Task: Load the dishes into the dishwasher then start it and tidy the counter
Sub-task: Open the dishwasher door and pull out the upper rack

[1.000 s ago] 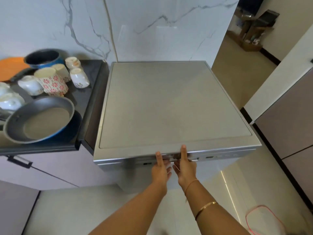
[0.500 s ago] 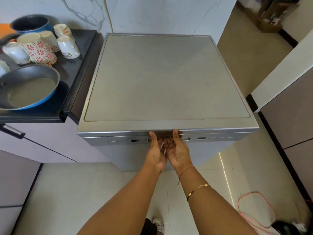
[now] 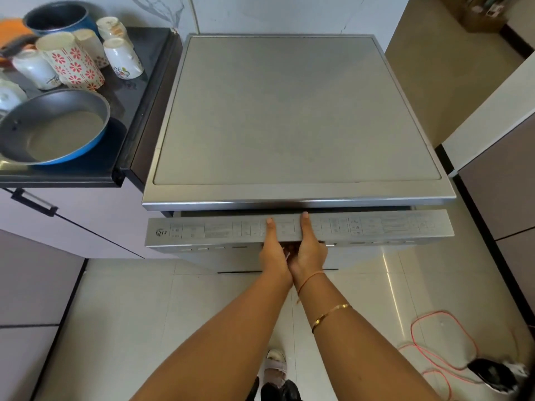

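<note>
Head view: the left hand (image 3: pixel 273 256) and right hand (image 3: pixel 308 250) both grasp the ajar silver dishwasher door (image 3: pixel 376 227), thumbs on top. On the black counter (image 3: pixel 144 68) beside it stand one blue frying pan (image 3: pixel 58 131), one blue pot (image 3: pixel 58 18) and five upturned cups (image 3: pixel 123 57).

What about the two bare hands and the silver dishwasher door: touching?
Touching. The head view shows the left hand and right hand gripping the silver dishwasher door, thumbs on its top control strip, fingers hooked underneath.
</note>
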`<state>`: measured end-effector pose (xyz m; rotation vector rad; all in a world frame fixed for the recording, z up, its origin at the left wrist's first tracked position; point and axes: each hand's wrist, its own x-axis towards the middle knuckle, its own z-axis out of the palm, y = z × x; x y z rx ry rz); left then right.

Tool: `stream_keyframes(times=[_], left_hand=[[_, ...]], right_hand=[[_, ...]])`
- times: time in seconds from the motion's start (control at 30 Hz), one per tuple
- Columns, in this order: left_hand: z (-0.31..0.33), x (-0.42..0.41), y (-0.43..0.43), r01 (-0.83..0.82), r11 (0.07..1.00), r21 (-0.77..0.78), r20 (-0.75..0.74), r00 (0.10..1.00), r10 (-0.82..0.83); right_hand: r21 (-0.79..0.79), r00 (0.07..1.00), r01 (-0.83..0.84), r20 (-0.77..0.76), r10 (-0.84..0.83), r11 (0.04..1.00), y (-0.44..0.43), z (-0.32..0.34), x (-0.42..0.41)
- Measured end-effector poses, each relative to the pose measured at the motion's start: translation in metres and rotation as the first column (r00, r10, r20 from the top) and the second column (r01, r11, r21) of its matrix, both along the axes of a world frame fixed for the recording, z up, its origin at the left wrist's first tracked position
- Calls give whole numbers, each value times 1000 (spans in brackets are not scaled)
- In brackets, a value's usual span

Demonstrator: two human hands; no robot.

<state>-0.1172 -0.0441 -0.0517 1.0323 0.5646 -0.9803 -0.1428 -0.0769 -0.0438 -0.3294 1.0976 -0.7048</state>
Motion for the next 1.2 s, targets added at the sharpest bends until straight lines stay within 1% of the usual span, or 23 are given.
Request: stream_keyframes(times=[0.07, 0.13, 0.2, 0.27, 0.33, 0.37, 0.4, 0.47, 0.5, 0.53, 0.63, 0.67, 0.7, 0.73, 0.77, 0.8, 0.83, 0.9, 0.97, 1.03, 1.1, 1.17, 1.2], left_hand=[[-5, -14, 10, 45, 987, 151, 67, 996, -56], [-7, -21, 22, 122, 937, 327, 164, 969, -183], [0, -21, 35, 192, 869, 456, 254, 908, -334], [7, -20, 48, 264, 799, 541, 299, 827, -476], [13, -25, 61, 331, 728, 600, 323, 732, -600], [14, -28, 67, 348, 667, 658, 341, 653, -676], [15, -30, 73, 331, 566, 755, 351, 524, -776], [17, -33, 85, 136, 291, 947, 264, 184, -947], [18, -33, 92, 36, 219, 975, 217, 70, -974], [18, -34, 98, -20, 201, 979, 201, 8, -979], [14, -38, 115, -141, 238, 961, 222, -121, -968], [12, -41, 118, -156, 239, 958, 215, -159, -964], [8, -45, 121, -140, 233, 962, 205, -186, -961], [7, -48, 122, -101, 204, 974, 181, -201, -963], [5, -51, 124, -43, 162, 986, 149, -212, -966], [3, -54, 126, 6, 110, 994, 108, -224, -969], [1, -56, 128, 50, 64, 997, 73, -231, -970], [-4, -61, 133, 119, -13, 993, 16, -239, -971], [-10, -66, 137, 152, -69, 986, -27, -261, -965], [-17, -71, 142, 182, -119, 976, -64, -284, -957], [-26, -75, 147, 213, -182, 960, -110, -310, -944], [-34, -83, 154, 220, -227, 949, -147, -331, -932], [-38, -89, 158, 211, -244, 947, -161, -349, -923]], right_hand=[[-2, 999, -10, -40, 10, 1000, 11, -2, -12], [-40, 993, -46, -111, 42, 998, 16, -5, -23], [-96, 960, -114, -266, 85, 989, 20, -8, -30], [-126, 890, -182, -443, 109, 975, 24, -8, -36], [-140, 826, -270, -541, 155, 953, 30, -7, -46], [-142, 787, -326, -588, 185, 935, 34, -7, -53], [-142, 741, -378, -638, 208, 915, 39, -7, -60], [-140, 644, -455, -734, 216, 880, 52, -5, -75], [-135, 605, -474, -767, 211, 870, 59, -5, -82], [-132, 579, -485, -789, 204, 864, 65, -5, -89], [-107, 486, -548, -848, 212, 829, 85, -8, -109], [-95, 436, -577, -876, 208, 811, 93, -9, -115], [-85, 360, -618, -914, 185, 782, 101, -11, -121], [-69, 246, -688, -959, 143, 722, 106, -11, -125], [-41, 120, -770, -990, 81, 637, 111, -10, -129], [-19, 28, -836, -1000, 8, 549, 113, -10, -132], [-14, -18, -883, -998, -63, 468, 112, -9, -135], [-9, -61, -949, -976, -210, 315, 109, -10, -142], [47, -92, -985, -957, -276, 165, 103, -17, -150], [159, -154, -987, -966, -208, -6, 97, -21, -154], [249, -240, -958, -967, -82, -142, 94, -22, -156], [309, -321, -923, -947, 14, -228, 96, -28, -160], [334, -353, -912, -935, 40, -240, 100, -32, -163]])
